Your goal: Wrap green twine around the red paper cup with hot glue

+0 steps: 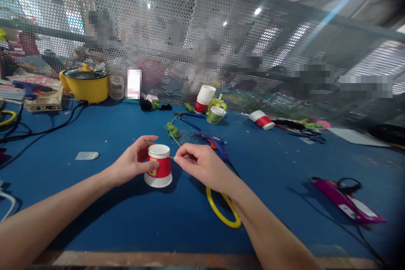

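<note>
A red and white paper cup (163,168) stands upside down on the blue table in front of me. My left hand (136,158) grips it from the left, with the thumb across its red side. On the cup's right, my right hand (199,162) pinches a thin green yarn strand that reaches the cup near its upper end. Behind my hands lies a loose bundle of green yarn (172,130), with a strand running down toward my right fingers. A blue glue gun (215,141) rests just beyond my right hand. Yellow scissors handles (223,215) show partly under my right forearm.
Stacked paper cups (205,98), a green-wrapped cup (216,114) and a toppled red and white cup (261,120) are at the back. A yellow electric pot (86,86) stands at far left. A purple packet (346,202) with a black cable lies right. Perforated metal mesh (171,29) closes the far side.
</note>
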A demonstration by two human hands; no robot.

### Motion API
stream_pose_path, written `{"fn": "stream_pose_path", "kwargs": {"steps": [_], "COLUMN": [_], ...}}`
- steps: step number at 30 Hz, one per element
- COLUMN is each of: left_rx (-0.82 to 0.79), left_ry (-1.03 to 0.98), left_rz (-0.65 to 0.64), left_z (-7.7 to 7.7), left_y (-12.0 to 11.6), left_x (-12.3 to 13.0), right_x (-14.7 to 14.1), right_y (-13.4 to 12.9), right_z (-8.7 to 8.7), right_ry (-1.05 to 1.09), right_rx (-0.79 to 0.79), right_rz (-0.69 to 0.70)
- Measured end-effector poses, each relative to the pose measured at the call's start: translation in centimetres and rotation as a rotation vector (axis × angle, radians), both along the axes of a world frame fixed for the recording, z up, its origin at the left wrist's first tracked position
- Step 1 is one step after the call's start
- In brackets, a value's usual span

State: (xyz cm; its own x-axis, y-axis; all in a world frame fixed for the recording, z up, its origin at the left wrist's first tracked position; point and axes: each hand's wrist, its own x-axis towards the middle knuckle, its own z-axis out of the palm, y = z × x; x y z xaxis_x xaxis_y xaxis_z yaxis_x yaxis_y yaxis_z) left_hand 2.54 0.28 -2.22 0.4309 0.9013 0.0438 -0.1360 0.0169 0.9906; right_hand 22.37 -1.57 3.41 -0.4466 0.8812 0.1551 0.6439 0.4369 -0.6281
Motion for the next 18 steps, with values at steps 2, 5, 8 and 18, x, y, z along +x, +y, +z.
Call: {"fn": "stream_pose_path", "kwargs": {"steps": [2, 5, 8, 18], "left_rx": [-0.001, -0.004, 0.001, 0.005], "left_ry": [0.002, 0.012, 0.017, 0.025], "left_rz": [-0.001, 0.002, 0.007, -0.008], "left_z": [0.0, 0.0, 0.1, 0.2], "left_y": [0.0, 0.0, 0.0, -0.1], "left_x": [0.0, 0.0, 0.1, 0.1], "right_x": [0.0, 0.0, 0.0, -0.1], "right_y": [0.0, 0.0, 0.1, 1.2], "right_z": [0.1, 0.1, 0.0, -0.9], "right_ry": [0.004, 0.016, 0.023, 0.041], "right_rx": [0.001, -0.012, -0.023, 0.021], "right_rz": [0.004, -0.005, -0.02, -0.028]}}
